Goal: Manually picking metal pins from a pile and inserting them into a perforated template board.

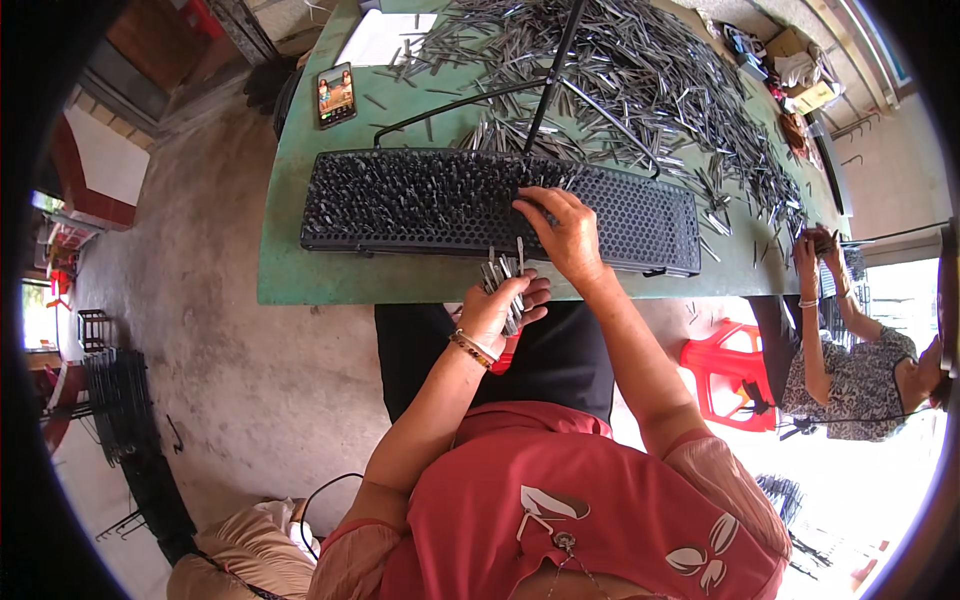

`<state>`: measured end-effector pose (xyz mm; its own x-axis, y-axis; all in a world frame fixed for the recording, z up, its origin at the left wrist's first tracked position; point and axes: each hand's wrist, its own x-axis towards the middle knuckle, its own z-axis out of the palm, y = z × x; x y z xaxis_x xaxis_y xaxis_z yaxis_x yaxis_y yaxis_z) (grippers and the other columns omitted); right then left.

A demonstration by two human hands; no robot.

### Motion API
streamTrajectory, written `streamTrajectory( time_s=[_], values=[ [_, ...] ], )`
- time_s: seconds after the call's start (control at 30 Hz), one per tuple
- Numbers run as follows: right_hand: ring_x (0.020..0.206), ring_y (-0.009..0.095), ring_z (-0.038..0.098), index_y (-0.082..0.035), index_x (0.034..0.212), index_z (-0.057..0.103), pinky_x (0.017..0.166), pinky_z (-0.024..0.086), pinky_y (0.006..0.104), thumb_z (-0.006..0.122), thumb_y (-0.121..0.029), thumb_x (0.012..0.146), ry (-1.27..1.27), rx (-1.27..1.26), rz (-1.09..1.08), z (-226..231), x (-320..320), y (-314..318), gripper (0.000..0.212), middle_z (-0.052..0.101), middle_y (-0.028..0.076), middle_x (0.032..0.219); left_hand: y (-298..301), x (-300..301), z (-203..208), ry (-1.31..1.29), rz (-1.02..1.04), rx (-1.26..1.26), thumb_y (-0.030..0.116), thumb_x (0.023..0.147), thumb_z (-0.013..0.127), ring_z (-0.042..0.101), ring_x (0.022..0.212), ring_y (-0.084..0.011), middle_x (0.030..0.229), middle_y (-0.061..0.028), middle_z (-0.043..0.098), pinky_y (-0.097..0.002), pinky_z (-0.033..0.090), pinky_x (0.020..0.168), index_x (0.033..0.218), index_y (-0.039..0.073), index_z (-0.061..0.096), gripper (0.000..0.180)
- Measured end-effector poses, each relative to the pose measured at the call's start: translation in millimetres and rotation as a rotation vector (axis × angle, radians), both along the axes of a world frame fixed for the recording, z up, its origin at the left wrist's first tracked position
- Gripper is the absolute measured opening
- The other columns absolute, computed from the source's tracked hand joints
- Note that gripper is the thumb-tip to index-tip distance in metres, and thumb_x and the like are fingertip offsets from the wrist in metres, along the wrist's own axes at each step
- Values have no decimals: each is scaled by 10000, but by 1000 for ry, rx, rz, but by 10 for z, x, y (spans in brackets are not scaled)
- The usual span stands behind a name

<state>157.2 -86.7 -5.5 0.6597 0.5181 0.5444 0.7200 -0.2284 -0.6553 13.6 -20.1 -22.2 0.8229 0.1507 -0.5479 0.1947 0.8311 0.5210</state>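
Note:
A long black rack (pixel 640 215) full of round holes lies along the near edge of the green table. Thin dark metal pieces (pixel 400 195) stand upright in its left and middle holes, while the holes toward the right end are bare. My left hand (pixel 490 315), palm up just off the table edge, is closed round a small bunch of slim metal strips (pixel 508 290). Over the middle of the rack, my right hand (pixel 568 232) has thumb and forefinger pinched together among the standing pieces. Whatever is between those fingertips is too small to make out.
A big heap of loose metal strips (pixel 640 70) covers the back of the green table (pixel 285 220). A black wire frame (pixel 545 85) rises behind the rack. A phone (pixel 336 95) and white paper (pixel 385 38) lie at left. Another person (pixel 860 380) works at right, near a red stool (pixel 725 375).

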Motion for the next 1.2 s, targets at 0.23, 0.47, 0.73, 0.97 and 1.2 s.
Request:
streamTrajectory(
  time_s=[0.23, 0.47, 0.73, 0.97, 1.2],
  values=[
    [730, 282, 634, -42, 940, 669, 660, 508, 345, 708, -86, 753, 94, 32, -10, 24, -61, 9, 196, 647, 115, 842, 24, 21, -49, -9, 15, -6, 136, 851, 601, 668, 799, -221, 935, -150, 663, -335, 564, 670, 1011, -8, 620, 216],
    [728, 217, 629, -32, 941, 682, 652, 499, 291, 707, -47, 749, -30, 52, -5, -14, 44, -34, 194, 635, 102, 845, 3, 34, 29, -19, -6, 16, 138, 862, 595, 666, 811, -216, 931, -139, 663, -329, 563, 675, 1022, -12, 617, 221],
    [681, 103, 594, 19, 945, 673, 611, 481, 246, 678, -163, 841, 670, -46, 180, 283, -112, -180, 210, 665, 75, 782, 62, 17, 141, -75, 33, 85, 138, 871, 593, 666, 813, -209, 942, -132, 661, -315, 563, 671, 1036, -2, 610, 217],
    [711, 70, 591, 1, 971, 674, 654, 485, 230, 680, -100, 830, 548, 23, 105, 326, -115, 32, 174, 680, 57, 812, 101, -24, -24, -73, -3, 61, 148, 878, 572, 664, 816, -186, 964, -144, 665, -300, 553, 662, 1086, 4, 593, 254],
    [686, 158, 613, -22, 951, 682, 638, 489, 263, 700, -76, 790, 51, 63, 43, 46, -46, 263, 171, 668, 106, 827, 150, -33, -30, -45, 18, -16, 108, 876, 544, 670, 784, -209, 931, -168, 658, -308, 565, 660, 1063, -28, 559, 232]
  ],
)
